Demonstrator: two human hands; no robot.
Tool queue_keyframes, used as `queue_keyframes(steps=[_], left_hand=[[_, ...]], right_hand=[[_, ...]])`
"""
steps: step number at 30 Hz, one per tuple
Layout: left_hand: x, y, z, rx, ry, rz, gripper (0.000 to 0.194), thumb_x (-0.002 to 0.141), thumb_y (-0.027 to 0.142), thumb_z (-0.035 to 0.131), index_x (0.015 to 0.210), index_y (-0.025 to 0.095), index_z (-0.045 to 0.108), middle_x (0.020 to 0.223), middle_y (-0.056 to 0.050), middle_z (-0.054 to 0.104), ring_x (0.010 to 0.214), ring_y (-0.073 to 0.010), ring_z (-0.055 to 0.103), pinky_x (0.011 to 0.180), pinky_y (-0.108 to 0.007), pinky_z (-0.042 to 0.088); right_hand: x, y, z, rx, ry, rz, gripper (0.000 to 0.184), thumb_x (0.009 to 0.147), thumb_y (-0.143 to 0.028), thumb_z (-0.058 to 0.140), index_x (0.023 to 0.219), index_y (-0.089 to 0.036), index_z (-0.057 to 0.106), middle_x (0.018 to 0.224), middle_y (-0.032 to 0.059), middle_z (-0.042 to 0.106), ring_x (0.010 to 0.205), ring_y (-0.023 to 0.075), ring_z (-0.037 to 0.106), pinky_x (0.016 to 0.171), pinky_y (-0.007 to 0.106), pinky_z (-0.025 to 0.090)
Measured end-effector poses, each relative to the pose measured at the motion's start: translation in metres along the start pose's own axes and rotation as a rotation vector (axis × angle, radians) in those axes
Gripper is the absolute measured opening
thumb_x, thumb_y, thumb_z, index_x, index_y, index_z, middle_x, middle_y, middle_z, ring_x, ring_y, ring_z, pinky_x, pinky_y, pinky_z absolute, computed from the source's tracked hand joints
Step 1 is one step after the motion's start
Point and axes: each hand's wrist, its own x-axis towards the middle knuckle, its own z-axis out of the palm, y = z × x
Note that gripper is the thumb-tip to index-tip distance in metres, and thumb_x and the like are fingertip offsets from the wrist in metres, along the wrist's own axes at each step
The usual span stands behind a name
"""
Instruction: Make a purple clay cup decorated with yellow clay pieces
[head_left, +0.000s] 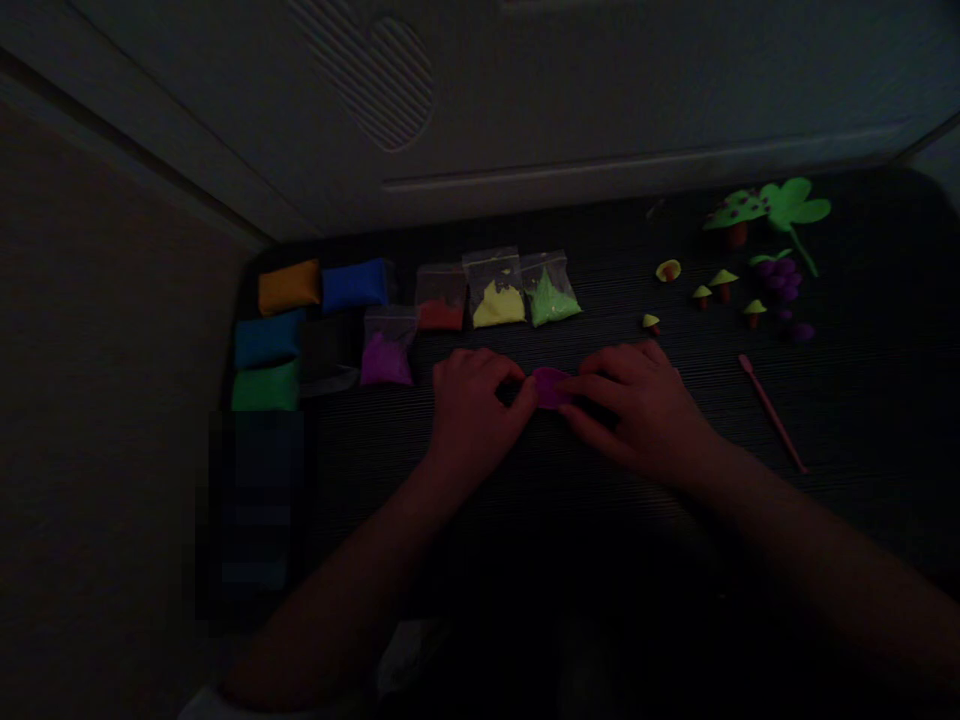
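Note:
A flat, rounded piece of purple modelling clay (553, 389) lies between my hands over the dark table. My left hand (476, 400) pinches its left edge between thumb and forefinger. At its right side, the fingers of my right hand (637, 405) close on the edge and partly cover it. A zip bag of purple clay (388, 350) rests left of my left hand. Beyond the hands are zip bags of red clay (441, 310), yellow clay (498, 304) and light green clay (553, 298).
Wrapped clay packs, orange (289, 287), blue (355, 286) and green (265, 387) among them, sit at the left. Toward the right are small yellow-capped mushrooms (724, 283), a purple grape cluster (780, 277), a green flower (795, 205) and a pink modelling tool (772, 413). A pale panel (637, 90) borders the table's back.

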Motion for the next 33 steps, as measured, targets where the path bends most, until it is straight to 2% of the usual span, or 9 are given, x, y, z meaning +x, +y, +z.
queue_keyframes(steps=[4, 9, 11, 14, 17, 21, 23, 28, 33], left_hand=[[0.000, 0.000, 0.001, -0.007, -0.015, 0.019, 0.018, 0.080, 0.036, 0.052, 0.073, 0.020, 0.059, 0.078, -0.002, 0.062, 0.085, -0.0213, 0.052, 0.076, -0.038, 0.034], [-0.002, 0.001, 0.001, -0.034, -0.018, 0.018, 0.018, 0.082, 0.037, 0.050, 0.079, 0.021, 0.058, 0.080, -0.002, 0.062, 0.085, -0.0211, 0.053, 0.077, -0.037, 0.034], [-0.001, 0.001, 0.000, -0.080, -0.007, 0.021, 0.020, 0.081, 0.038, 0.050, 0.088, 0.020, 0.058, 0.085, -0.003, 0.062, 0.087, -0.0204, 0.053, 0.080, -0.037, 0.035], [-0.001, -0.002, -0.003, -0.154, -0.054, 0.122, 0.046, 0.074, 0.043, 0.059, 0.114, 0.021, 0.049, 0.108, -0.005, 0.059, 0.102, -0.0223, 0.049, 0.088, -0.038, 0.034], [0.000, -0.005, -0.004, -0.155, -0.147, 0.233, 0.073, 0.068, 0.044, 0.066, 0.130, 0.023, 0.035, 0.125, -0.006, 0.052, 0.112, -0.0255, 0.043, 0.094, -0.040, 0.029], [0.001, -0.007, -0.003, -0.159, -0.172, 0.243, 0.067, 0.074, 0.034, 0.062, 0.133, 0.024, 0.031, 0.122, -0.004, 0.055, 0.109, -0.0239, 0.045, 0.093, -0.039, 0.030], [0.001, -0.007, -0.002, -0.174, -0.165, 0.242, 0.064, 0.076, 0.032, 0.060, 0.133, 0.024, 0.031, 0.119, -0.004, 0.056, 0.108, -0.0232, 0.045, 0.093, -0.038, 0.031], [0.002, -0.007, -0.001, -0.197, -0.150, 0.248, 0.063, 0.077, 0.032, 0.059, 0.133, 0.023, 0.032, 0.118, -0.003, 0.057, 0.106, -0.0218, 0.046, 0.092, -0.037, 0.032], [0.001, -0.007, 0.000, -0.204, -0.136, 0.238, 0.065, 0.077, 0.034, 0.058, 0.135, 0.022, 0.031, 0.119, -0.004, 0.057, 0.107, -0.0223, 0.046, 0.092, -0.036, 0.032]], right_hand=[[0.001, 0.011, -0.014, 0.061, 0.194, 0.171, 0.025, 0.082, -0.035, 0.052, 0.098, -0.020, 0.064, 0.093, 0.0068, 0.060, 0.089, 0.0203, 0.054, 0.076, 0.036, 0.037], [0.003, 0.017, -0.020, 0.123, 0.147, 0.196, 0.023, 0.082, -0.032, 0.053, 0.099, -0.020, 0.062, 0.096, 0.0060, 0.062, 0.092, 0.0195, 0.056, 0.079, 0.036, 0.041], [0.004, 0.023, -0.020, 0.095, 0.189, 0.231, 0.023, 0.083, -0.030, 0.052, 0.099, -0.018, 0.062, 0.094, 0.0068, 0.063, 0.091, 0.0200, 0.057, 0.080, 0.036, 0.042], [0.003, 0.039, -0.021, -0.028, 0.273, 0.333, 0.028, 0.082, -0.030, 0.051, 0.104, -0.017, 0.061, 0.100, 0.0101, 0.063, 0.096, 0.0237, 0.056, 0.083, 0.041, 0.041], [0.001, 0.055, -0.021, -0.108, 0.221, 0.391, 0.035, 0.080, -0.032, 0.053, 0.111, -0.017, 0.059, 0.110, 0.0127, 0.061, 0.102, 0.0284, 0.054, 0.083, 0.047, 0.041], [0.000, 0.065, -0.020, -0.091, 0.107, 0.366, 0.032, 0.078, -0.030, 0.054, 0.106, -0.019, 0.063, 0.104, 0.0115, 0.063, 0.097, 0.0285, 0.057, 0.079, 0.049, 0.043], [0.000, 0.064, -0.020, -0.054, 0.096, 0.345, 0.027, 0.078, -0.028, 0.054, 0.101, -0.019, 0.064, 0.099, 0.0101, 0.064, 0.093, 0.0269, 0.058, 0.078, 0.047, 0.044], [0.001, 0.039, -0.019, 0.206, 0.223, 0.351, 0.023, 0.079, -0.031, 0.057, 0.100, -0.023, 0.061, 0.091, 0.0043, 0.065, 0.079, 0.0197, 0.061, 0.069, 0.036, 0.047], [0.008, 0.005, -0.005, 0.304, 0.114, 0.188, 0.018, 0.078, -0.028, 0.059, 0.095, -0.023, 0.060, 0.086, 0.0019, 0.063, 0.078, 0.0168, 0.058, 0.070, 0.033, 0.045]])
